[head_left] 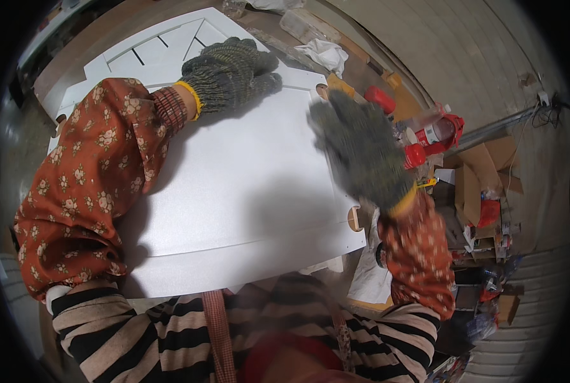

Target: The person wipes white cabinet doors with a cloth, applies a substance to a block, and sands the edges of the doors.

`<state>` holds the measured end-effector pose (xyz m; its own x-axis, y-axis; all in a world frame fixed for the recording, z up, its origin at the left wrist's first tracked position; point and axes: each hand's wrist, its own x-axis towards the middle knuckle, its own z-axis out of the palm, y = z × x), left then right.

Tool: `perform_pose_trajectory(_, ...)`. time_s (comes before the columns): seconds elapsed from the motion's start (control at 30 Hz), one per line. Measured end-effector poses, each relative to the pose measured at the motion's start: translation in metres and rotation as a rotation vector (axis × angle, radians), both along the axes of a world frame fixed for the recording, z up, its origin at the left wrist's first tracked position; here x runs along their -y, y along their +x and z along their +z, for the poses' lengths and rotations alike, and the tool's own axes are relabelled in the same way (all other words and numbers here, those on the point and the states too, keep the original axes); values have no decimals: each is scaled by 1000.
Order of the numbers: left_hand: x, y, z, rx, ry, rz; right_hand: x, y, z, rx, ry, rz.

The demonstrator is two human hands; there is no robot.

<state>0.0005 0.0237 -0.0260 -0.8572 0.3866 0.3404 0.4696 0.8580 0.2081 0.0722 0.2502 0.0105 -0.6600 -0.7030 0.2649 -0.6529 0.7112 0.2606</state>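
Note:
A large white panel assembly (234, 166) lies in front of me, with slots and cut lines at its far end and round cutouts along its right edge. My left hand (231, 73), in a dark grey knit glove with a yellow cuff, rests on its far part, fingers stretched out and holding nothing. Over the right edge is my right hand (365, 150) in a matching glove, somewhat blurred. Its fingers look extended and apart, with nothing visible in them; whether it touches the panel I cannot tell.
Beyond the right edge stand a red-capped container (379, 99), a clear bottle with a red label (433, 133) and a crumpled white bag (323, 55). Cardboard boxes (469, 195) and mixed clutter sit farther right, near a cable (521, 143) along the wall.

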Motion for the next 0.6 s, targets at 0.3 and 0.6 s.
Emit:
perform_pose_trajectory(0.3,1,0,1,32,-14,-17,-21,42,-4,69,18,70)
perform_pose_trajectory(0.6,-12,6,4,139,172,-70,-25,-34,-28,30,-109,91)
